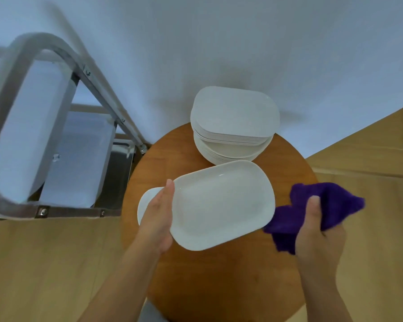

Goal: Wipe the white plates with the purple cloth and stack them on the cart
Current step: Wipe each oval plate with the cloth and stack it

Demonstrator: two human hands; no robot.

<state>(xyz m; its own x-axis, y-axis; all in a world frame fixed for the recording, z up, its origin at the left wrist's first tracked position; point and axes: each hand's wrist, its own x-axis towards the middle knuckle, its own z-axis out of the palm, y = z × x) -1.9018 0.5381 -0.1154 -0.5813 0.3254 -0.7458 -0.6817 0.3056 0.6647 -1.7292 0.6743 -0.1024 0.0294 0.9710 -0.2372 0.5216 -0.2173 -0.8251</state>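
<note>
Held plate (221, 205) lies long-axis lower-left to upper-right.

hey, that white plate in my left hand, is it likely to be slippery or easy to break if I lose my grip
Probably both. The white plate looks glossy, with a bright glint on its surface, so it may slide against skin. It looks like rigid ceramic, so a drop would likely chip or shatter it. Your left hand grips just one end, so the far end may sag.
</note>
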